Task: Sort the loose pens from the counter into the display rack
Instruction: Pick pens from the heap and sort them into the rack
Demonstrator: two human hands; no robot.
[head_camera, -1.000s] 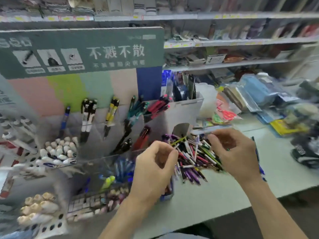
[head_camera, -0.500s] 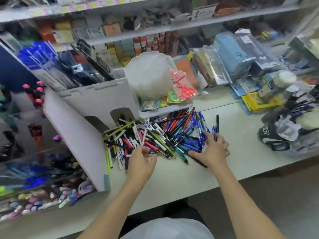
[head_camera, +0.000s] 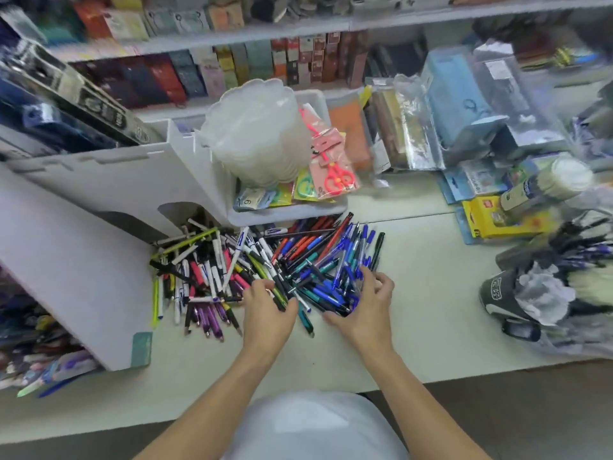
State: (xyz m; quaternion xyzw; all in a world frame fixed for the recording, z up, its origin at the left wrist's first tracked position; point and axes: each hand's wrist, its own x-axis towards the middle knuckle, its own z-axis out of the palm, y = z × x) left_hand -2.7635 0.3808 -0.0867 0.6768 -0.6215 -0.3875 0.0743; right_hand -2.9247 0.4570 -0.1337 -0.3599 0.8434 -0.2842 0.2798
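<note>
A heap of loose pens (head_camera: 265,267) lies spread on the pale counter (head_camera: 431,293), in front of a white tray (head_camera: 285,214) and against the white side wall of the display rack (head_camera: 83,260). The left part of the heap is mixed: white, black, pink, yellow-green and purple barrels lying crosswise. The right part is mostly blue pens (head_camera: 345,263), with some red and teal ones among them, lying roughly parallel and slanted.

Both hands are down at the near edge of the heap. The left hand (head_camera: 268,310) has its fingers curled around several dark pens (head_camera: 282,293), with its thumb across them. The right hand (head_camera: 365,307) is cupped over the blue part of the heap, fingers bent and spread into the pens; the bundle under its fingers appears gathered between fingers and thumb, though the exact grip is partly hidden.

The rack stands at the left, and its lower compartments (head_camera: 39,353), seen blurred at the left edge, hold more pens. In the tray sit a stack of translucent plastic containers (head_camera: 258,134) and packs of pink scissors (head_camera: 335,167). To the right lie a yellow box (head_camera: 497,220), blue packets and a dark bag (head_camera: 504,293) at the counter's edge. Shelves (head_camera: 232,34) of boxed goods run along behind.
</note>
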